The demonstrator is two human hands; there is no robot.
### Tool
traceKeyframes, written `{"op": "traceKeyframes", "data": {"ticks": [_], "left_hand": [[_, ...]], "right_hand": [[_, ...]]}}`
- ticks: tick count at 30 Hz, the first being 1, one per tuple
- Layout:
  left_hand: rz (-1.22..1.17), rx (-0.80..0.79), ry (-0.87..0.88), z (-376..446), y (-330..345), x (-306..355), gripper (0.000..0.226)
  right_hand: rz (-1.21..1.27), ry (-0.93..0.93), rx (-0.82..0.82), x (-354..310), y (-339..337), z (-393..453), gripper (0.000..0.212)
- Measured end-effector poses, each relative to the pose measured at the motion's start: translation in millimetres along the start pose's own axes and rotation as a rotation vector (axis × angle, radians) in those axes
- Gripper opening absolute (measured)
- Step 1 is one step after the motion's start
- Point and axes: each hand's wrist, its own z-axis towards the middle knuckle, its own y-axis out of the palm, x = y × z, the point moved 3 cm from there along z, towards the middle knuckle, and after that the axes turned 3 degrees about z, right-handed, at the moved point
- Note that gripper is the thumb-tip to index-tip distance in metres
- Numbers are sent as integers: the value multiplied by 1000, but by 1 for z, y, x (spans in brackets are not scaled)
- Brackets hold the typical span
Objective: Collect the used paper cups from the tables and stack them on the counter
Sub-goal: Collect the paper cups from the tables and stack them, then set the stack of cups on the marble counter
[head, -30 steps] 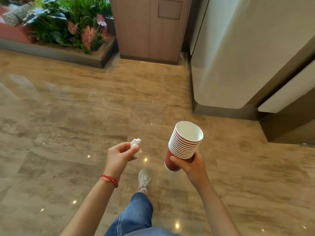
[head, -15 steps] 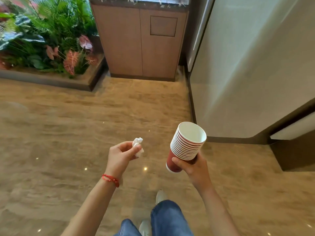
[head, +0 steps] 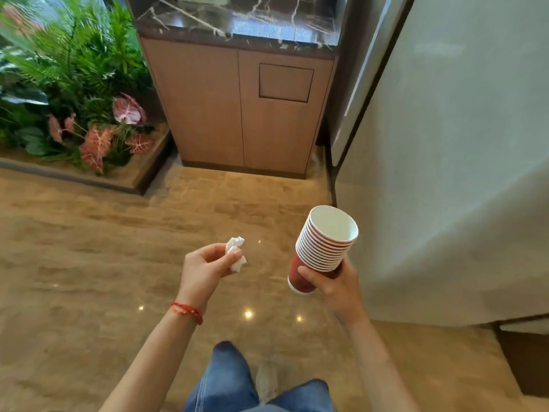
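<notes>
The wooden cabinet [head: 243, 111] is sitting much nearer than a second ago, and its dark marble tabletop [head: 237, 22], out of sight before, is now showing at the top of the view. The planter [head: 77, 93] of green and pink leaves is lying closer on the left, and the pale wall panel [head: 445, 173] is filling more of the right side.

The right hand [head: 335, 286] is still gripping the stack of red paper cups [head: 325, 248], fingers curled round the lowest cup, the stack tilting up and to the right over the floor [head: 89, 263]. The top cup's white inside is showing nothing in it. The left hand [head: 205, 272] is still pinching a crumpled white tissue [head: 235, 253] between thumb and fingers, a red string bracelet [head: 187, 312] lying on its wrist. Blue jeans [head: 228, 382] are showing below.
</notes>
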Motion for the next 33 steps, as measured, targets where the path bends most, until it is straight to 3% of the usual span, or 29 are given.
{"op": "traceKeyframes", "data": {"ticks": [7, 18, 26, 33], "left_hand": [[-6, -51, 16, 127, 37, 44, 3], [13, -99, 93, 406, 76, 157, 3], [16, -140, 90, 556, 113, 205, 14], [93, -84, 122, 690, 158, 233, 11]], "right_hand": [[-17, -23, 0, -14, 18, 139, 49], [-13, -56, 57, -74, 66, 410, 60], [-21, -45, 79, -94, 84, 561, 64], [-39, -67, 79, -95, 80, 716, 53]]}}
